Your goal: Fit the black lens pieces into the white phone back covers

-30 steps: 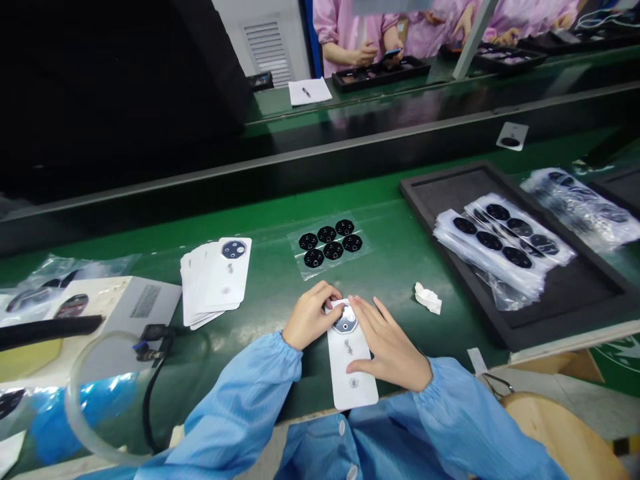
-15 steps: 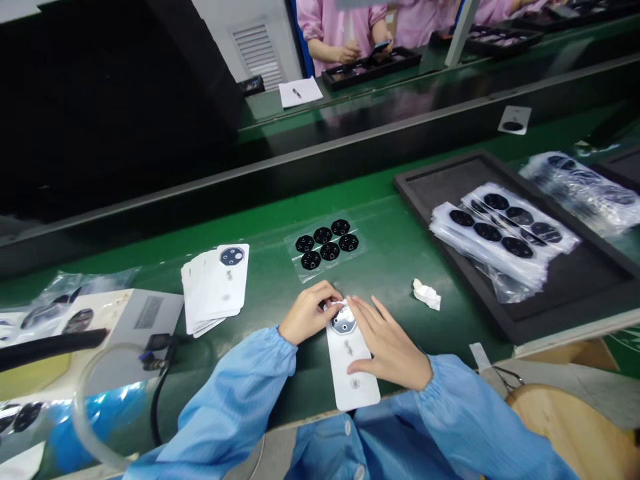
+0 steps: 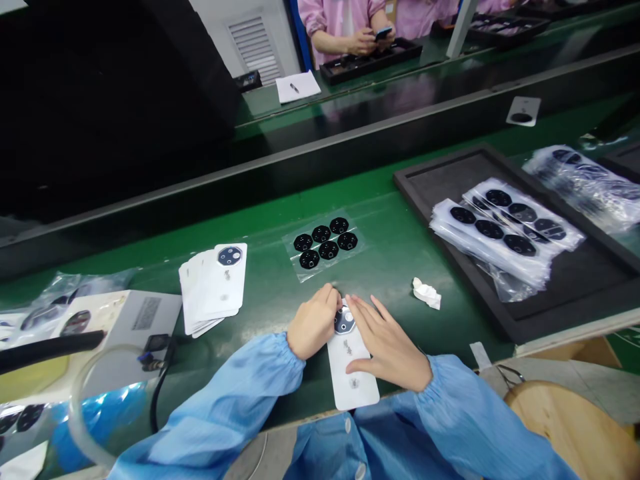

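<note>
A white phone back cover (image 3: 353,373) lies on the green bench in front of me, with an octagonal camera lens plate (image 3: 345,322) at its top end. My left hand (image 3: 314,323) is curled at the cover's upper left corner, its fingertips pinched against the lens plate. My right hand (image 3: 387,344) lies flat with fingers stretched out, pressing the cover's right side. Just beyond them sits a clear film sheet with several black octagonal lens pieces (image 3: 325,245).
A fanned stack of white covers (image 3: 213,288) lies to the left. A crumpled white wipe (image 3: 427,293) sits to the right, beside a black tray (image 3: 550,293) holding bagged lens sheets (image 3: 500,233). A hose and box (image 3: 125,313) are at far left. People in pink work at the far bench.
My left hand has closed in tighter on the lens plate. The small white tab it was lifting at the plate's top edge is no longer visible. My right hand stays put.
</note>
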`<state>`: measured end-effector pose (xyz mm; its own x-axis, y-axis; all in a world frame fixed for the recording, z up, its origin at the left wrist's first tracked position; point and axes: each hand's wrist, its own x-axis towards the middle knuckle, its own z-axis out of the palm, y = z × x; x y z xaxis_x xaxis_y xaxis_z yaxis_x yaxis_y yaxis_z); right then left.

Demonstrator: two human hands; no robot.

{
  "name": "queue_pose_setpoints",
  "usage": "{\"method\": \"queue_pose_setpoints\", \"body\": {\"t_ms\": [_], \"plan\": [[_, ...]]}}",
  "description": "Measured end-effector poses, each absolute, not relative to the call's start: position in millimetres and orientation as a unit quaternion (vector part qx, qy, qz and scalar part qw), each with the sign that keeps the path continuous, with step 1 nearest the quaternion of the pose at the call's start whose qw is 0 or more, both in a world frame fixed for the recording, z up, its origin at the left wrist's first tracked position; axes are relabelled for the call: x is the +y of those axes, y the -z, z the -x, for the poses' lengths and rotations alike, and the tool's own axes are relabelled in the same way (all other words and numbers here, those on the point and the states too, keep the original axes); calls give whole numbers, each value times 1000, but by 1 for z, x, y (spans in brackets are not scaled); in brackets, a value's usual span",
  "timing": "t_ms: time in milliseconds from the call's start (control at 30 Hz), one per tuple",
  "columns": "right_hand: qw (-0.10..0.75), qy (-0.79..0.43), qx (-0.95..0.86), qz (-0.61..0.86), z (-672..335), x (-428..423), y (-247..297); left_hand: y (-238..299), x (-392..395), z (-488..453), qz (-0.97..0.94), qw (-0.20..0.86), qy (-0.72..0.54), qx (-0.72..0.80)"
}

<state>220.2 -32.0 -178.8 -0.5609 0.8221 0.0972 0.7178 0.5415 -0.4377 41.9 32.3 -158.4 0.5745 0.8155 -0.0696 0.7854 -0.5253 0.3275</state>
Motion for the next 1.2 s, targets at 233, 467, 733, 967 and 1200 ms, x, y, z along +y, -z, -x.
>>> {"method": "queue_pose_setpoints", "body": {"t_ms": [233, 467, 733, 967, 1200], "plan": [[140, -166, -865, 452, -218, -33, 175, 169, 17, -39, -882, 106, -30, 458], [122, -160, -869, 451, -217, -33, 175, 162, 23, -39, -864, 165, -73, 471], [122, -156, -871, 449, -218, -34, 177, 161, 44, -33, -834, 269, -140, 462], [125, -160, -870, 449, -219, -33, 178, 159, 38, -30, -822, 302, -151, 459], [134, -164, -870, 446, -219, -33, 177, 162, 40, -29, -814, 308, -146, 470]]}}
